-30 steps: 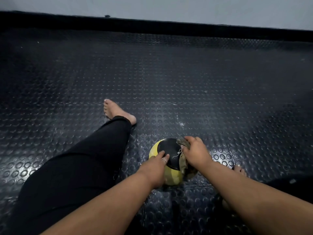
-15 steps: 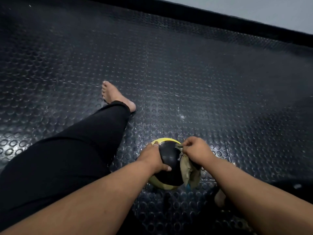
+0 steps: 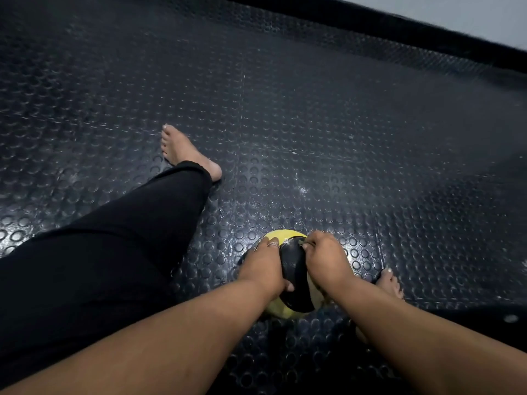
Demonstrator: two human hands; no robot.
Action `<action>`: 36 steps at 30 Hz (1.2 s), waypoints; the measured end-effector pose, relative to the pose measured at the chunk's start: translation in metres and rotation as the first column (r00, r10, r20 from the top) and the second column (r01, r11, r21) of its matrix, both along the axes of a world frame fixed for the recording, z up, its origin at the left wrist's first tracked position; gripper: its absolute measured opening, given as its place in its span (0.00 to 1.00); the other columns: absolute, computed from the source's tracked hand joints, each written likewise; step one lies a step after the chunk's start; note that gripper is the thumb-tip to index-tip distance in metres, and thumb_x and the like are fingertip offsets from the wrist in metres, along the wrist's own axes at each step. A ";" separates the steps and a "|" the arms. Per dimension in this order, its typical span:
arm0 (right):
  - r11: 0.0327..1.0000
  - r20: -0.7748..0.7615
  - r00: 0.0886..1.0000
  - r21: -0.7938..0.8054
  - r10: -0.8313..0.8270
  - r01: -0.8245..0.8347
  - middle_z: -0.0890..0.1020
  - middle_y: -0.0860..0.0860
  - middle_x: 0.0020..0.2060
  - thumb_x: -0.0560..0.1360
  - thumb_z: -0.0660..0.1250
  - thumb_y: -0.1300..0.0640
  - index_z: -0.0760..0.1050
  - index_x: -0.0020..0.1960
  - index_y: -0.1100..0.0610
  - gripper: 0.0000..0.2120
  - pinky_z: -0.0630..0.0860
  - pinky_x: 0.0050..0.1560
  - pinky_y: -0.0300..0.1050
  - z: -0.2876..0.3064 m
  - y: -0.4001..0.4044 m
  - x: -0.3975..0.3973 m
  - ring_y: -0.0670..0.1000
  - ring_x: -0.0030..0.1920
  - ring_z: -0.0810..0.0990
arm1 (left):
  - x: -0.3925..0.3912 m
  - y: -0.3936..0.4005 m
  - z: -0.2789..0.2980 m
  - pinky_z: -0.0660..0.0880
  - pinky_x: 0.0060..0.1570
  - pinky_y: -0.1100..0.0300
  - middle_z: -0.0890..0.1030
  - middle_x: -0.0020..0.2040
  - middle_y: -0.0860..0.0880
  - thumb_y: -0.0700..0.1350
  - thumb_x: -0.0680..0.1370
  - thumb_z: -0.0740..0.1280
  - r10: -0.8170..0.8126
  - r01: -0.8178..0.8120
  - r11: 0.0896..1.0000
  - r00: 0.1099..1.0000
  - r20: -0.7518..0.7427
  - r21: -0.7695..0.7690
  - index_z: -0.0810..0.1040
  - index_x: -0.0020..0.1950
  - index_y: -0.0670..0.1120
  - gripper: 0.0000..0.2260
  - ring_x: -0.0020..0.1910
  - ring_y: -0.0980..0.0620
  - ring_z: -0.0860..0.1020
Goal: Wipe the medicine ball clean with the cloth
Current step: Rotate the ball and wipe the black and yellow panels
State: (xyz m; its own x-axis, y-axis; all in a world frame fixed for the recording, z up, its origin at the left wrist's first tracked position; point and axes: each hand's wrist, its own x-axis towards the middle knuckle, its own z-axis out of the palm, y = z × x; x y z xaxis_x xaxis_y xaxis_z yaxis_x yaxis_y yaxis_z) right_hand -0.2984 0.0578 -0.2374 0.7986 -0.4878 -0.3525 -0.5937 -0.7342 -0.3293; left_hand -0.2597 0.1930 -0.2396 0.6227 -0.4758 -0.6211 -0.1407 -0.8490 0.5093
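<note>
From where I'm watching, the studded floor mat (image 3: 342, 115) is wide open across the upper and right frame. Left side's blocked by the outstretched leg (image 3: 119, 246), and a bare foot (image 3: 389, 285) sits just right of the medicine ball (image 3: 293, 277).

Dim scene here, the dark studded floor (image 3: 313, 109) soaking up most of the light, with soft glare off the studs at the left edge and around the medicine ball (image 3: 295, 280). The far floor and the strip of wall (image 3: 470, 12) smear into blur, and the wide lens bends that wall line. Near forearms are sharp, evenly lit, casting faint shadows.
</note>
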 end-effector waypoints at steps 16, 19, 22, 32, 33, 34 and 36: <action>0.971 -0.009 0.971 -0.016 0.238 -0.238 0.74 0.53 0.45 0.76 0.63 0.60 0.79 0.49 0.60 0.07 0.69 0.52 0.43 0.000 -0.017 0.014 0.55 0.50 0.75 | -0.006 -0.008 0.010 0.67 0.68 0.49 0.60 0.76 0.48 0.53 0.69 0.78 -0.101 0.099 0.994 0.993 0.060 0.041 0.59 0.77 0.47 0.43 0.72 0.42 0.65; 0.991 -0.090 0.987 -0.010 0.134 -0.136 0.78 0.57 0.49 0.75 0.63 0.61 0.80 0.49 0.60 0.07 0.72 0.52 0.45 -0.005 -0.029 0.026 0.58 0.52 0.77 | -0.009 -0.011 0.011 0.69 0.66 0.47 0.59 0.76 0.48 0.52 0.69 0.78 -0.152 0.148 0.987 0.986 0.063 0.063 0.58 0.77 0.47 0.43 0.71 0.41 0.66; 0.975 -0.071 0.974 -0.039 0.215 -0.218 0.78 0.55 0.49 0.76 0.64 0.59 0.79 0.50 0.59 0.07 0.70 0.52 0.44 -0.001 -0.014 0.025 0.56 0.52 0.76 | -0.009 -0.009 0.010 0.70 0.66 0.48 0.60 0.76 0.48 0.51 0.68 0.79 -0.149 0.146 0.987 0.988 0.051 0.061 0.60 0.75 0.47 0.42 0.70 0.42 0.67; 0.985 -0.062 0.984 -0.020 0.167 -0.169 0.77 0.55 0.49 0.75 0.65 0.60 0.79 0.47 0.58 0.05 0.69 0.48 0.42 -0.001 -0.019 0.022 0.56 0.51 0.76 | -0.006 -0.008 0.008 0.68 0.67 0.48 0.60 0.76 0.50 0.53 0.67 0.79 -0.133 0.130 0.990 0.990 0.053 0.054 0.60 0.76 0.48 0.43 0.72 0.43 0.65; 0.977 -0.037 0.976 0.000 0.213 -0.213 0.77 0.54 0.48 0.75 0.65 0.60 0.79 0.47 0.58 0.05 0.68 0.48 0.42 -0.001 -0.014 0.019 0.55 0.50 0.76 | -0.005 -0.007 0.007 0.69 0.67 0.48 0.61 0.76 0.50 0.53 0.67 0.79 -0.126 0.124 0.991 0.990 0.055 0.052 0.61 0.75 0.48 0.42 0.71 0.43 0.66; 0.970 -0.024 0.970 0.015 0.243 -0.242 0.77 0.54 0.47 0.75 0.65 0.60 0.79 0.47 0.58 0.04 0.68 0.49 0.41 -0.001 -0.011 0.017 0.54 0.50 0.75 | -0.004 -0.007 0.006 0.69 0.67 0.48 0.61 0.76 0.51 0.54 0.67 0.79 -0.126 0.123 0.991 0.990 0.060 0.051 0.61 0.75 0.49 0.42 0.71 0.43 0.66; 0.978 -0.035 0.977 0.019 0.210 -0.209 0.77 0.54 0.48 0.75 0.65 0.60 0.79 0.46 0.58 0.04 0.68 0.48 0.41 0.000 -0.018 0.022 0.55 0.50 0.76 | -0.004 -0.009 0.006 0.67 0.69 0.47 0.58 0.77 0.51 0.55 0.68 0.78 -0.144 0.141 0.989 0.987 0.065 0.044 0.60 0.76 0.49 0.43 0.74 0.43 0.63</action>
State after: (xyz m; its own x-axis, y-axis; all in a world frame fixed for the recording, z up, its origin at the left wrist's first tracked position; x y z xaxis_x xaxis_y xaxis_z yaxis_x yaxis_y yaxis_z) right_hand -0.2766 0.0397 -0.2374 0.8690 -0.3056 -0.3891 -0.4392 -0.8385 -0.3223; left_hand -0.2637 0.1836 -0.2340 0.5916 -0.5389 -0.5997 -0.2951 -0.8369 0.4609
